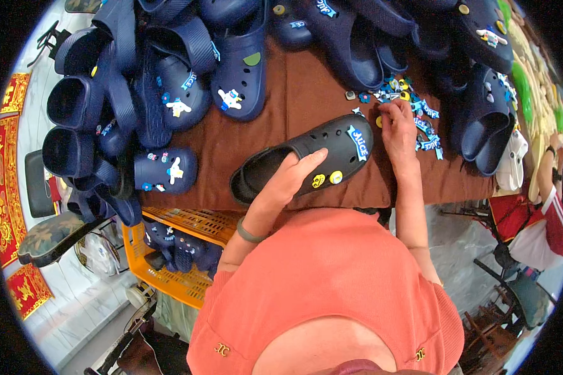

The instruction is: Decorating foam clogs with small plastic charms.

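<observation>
From the head camera I have the black clog (334,139) lying tilted over the brown-covered counter (294,87), toe toward the upper right. My left hand (286,181) grips it near the opening: the thumb lies on the upper, but the other fingers are hidden, so I can't say how they sit. Most of the sole is out of my sight too.

My right hand (399,131) reaches just past the toe to the loose charms (420,123). Its fingers are bunched close together; I can't tell whether they pinch a charm. Several charms overlap and are too small for me to sort.

The ribbon charm (359,144) on the clog carries readable white lettering on blue, repeated on ribbons in the pile. Dark blue clogs (239,75) are cut off along the top, and those inside the orange crate (142,265) are partly covered by its rim.
</observation>
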`<state>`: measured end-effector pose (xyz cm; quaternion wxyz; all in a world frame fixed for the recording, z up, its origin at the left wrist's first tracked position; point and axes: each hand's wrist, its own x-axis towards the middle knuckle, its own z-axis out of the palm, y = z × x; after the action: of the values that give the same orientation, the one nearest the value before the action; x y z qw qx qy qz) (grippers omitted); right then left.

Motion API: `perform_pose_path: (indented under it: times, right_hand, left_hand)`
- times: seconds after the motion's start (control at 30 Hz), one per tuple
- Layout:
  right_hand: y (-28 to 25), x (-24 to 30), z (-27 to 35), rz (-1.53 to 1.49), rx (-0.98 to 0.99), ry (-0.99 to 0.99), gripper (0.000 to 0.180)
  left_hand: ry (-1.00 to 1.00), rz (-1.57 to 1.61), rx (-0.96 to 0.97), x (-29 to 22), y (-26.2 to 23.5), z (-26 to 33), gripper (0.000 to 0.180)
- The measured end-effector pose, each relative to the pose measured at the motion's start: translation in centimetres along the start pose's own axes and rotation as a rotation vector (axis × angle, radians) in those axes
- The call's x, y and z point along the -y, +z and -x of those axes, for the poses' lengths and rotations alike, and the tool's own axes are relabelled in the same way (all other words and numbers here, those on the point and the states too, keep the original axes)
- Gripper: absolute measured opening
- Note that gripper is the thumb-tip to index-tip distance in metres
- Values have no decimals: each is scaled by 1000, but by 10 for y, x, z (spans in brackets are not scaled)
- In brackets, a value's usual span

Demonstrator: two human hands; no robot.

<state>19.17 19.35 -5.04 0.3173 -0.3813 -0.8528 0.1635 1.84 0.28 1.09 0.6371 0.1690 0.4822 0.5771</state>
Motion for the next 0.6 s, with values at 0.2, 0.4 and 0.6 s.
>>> perform_pose_path:
  times: [0.2,0.4,0.6]
  right_hand:
    - [-1,5,-9,69,69,73,21]
    - [-8,5,-28,350,205,74,17]
    - [-27,53,-31,-173,-7,-23,15]
  left_hand:
    - [16,-20,13,5,-5,-2,36]
    - [31,8,18,3,-3,-1,36]
    - [41,6,6,7,-3,-3,37]
